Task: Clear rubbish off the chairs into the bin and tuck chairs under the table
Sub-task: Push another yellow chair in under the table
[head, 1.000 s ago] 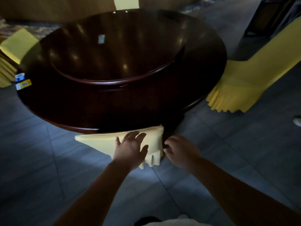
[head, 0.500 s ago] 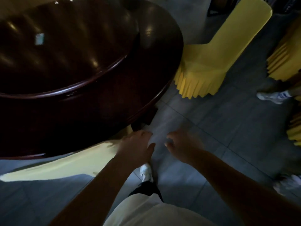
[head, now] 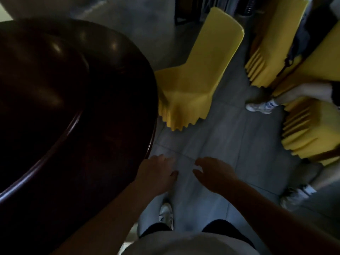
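A dark round desk is seen filling the left side, and the left hand is held just beside its edge with fingers loosely spread and nothing grasped. The right hand is held apart from it over the grey floor, fingers released. A yellow-covered chair is stood beside the desk rim, not tucked under, and more yellow chairs are seen at far right.

Both arms extended forward, left hand and right hand empty, fingers loosely spread
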